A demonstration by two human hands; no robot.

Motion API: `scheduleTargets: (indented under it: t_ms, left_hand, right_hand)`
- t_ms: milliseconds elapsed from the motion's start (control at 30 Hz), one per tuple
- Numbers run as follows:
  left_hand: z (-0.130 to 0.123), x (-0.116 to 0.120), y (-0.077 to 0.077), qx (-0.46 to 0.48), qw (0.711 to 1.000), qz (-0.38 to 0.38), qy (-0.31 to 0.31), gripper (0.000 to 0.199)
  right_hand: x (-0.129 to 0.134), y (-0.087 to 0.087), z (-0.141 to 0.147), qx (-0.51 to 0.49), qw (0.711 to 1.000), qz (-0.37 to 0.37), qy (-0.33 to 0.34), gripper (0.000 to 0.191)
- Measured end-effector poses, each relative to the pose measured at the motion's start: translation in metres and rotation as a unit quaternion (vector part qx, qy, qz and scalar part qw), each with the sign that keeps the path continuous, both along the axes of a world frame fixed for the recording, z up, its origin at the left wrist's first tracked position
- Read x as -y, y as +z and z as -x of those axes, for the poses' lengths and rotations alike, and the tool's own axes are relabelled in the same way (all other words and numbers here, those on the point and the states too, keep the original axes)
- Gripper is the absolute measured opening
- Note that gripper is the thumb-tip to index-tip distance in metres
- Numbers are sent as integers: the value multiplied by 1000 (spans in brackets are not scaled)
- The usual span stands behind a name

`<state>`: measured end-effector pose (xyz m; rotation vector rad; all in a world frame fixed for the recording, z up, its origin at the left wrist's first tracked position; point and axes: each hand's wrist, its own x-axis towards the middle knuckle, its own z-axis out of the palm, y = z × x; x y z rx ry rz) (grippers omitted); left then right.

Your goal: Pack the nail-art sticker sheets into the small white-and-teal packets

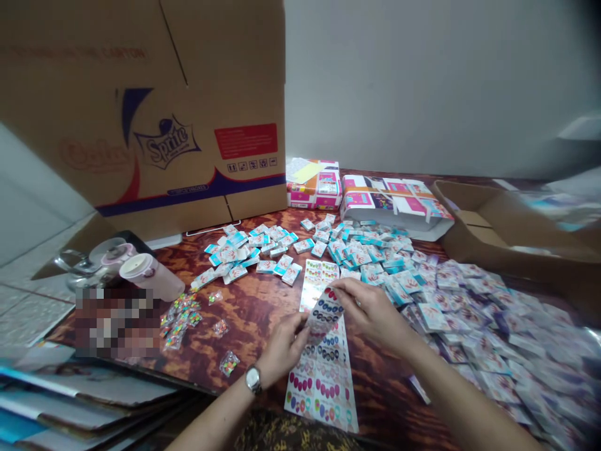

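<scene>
Both hands are on it: the left hand (pixel 287 341) pinches the left edge of a printed strip (pixel 325 312) between thumb and fingers, while the right hand (pixel 369 305) grips the same strip near its top right corner. So both grips are closed on this one piece, held at a tilt in the middle of the view, above more printed sheets (pixel 317 382) that run down toward the person's patterned clothing (pixel 291 433). Rows of coloured nail shapes cover it (dark blue ones in the middle, red up by the right fingertips). A wristwatch (pixel 253 379) sits on the left wrist.

Just beyond, another nail sheet (pixel 312 279) lies on the reddish-brown table (pixel 206 347), its lower part behind the hands and the strip. Across the back, small white and blue boxes (pixel 370 254) lie in a loose heap, with a smaller cluster (pixel 235 254) over to the left. Out right, a broad spread of white and purple packs (pixel 483 341) reaches the edge of the view, going blurry there.

Over on the left, little clear packets of coloured pieces (pixel 181 319) bunch up near a pale lidded cup (pixel 159 279), with a few lying apart from the bunch. A big Sprite-marked carton (pixel 188 100) towers behind; beside it come two wrapped parcels (pixel 394 199), then an open cardboard box (pixel 511 244) at the right. Flat boards (pixel 70 401) are stacked at the lower left.
</scene>
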<state>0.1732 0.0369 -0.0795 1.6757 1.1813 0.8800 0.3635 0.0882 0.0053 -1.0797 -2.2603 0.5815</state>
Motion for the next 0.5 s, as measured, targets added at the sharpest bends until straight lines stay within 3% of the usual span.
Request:
scheduleTargets:
  t_ms: [133, 300, 433, 500]
  left_hand:
    - [1, 6, -5, 127, 988, 83, -1, 25]
    - [3, 4, -15, 180, 971, 154, 45, 26]
    - [3, -2, -15, 274, 931, 193, 143, 23]
    - [1, -4, -10, 333, 903, 219, 159, 23]
  right_hand:
    - [-6, -11, 8, -18, 1000, -15, -14, 18]
    - [-1, -19, 16, -37, 998, -47, -11, 18]
    - [28, -32, 23, 36, 992, -67, 98, 23]
    - [42, -40, 26, 94, 982, -63, 153, 24]
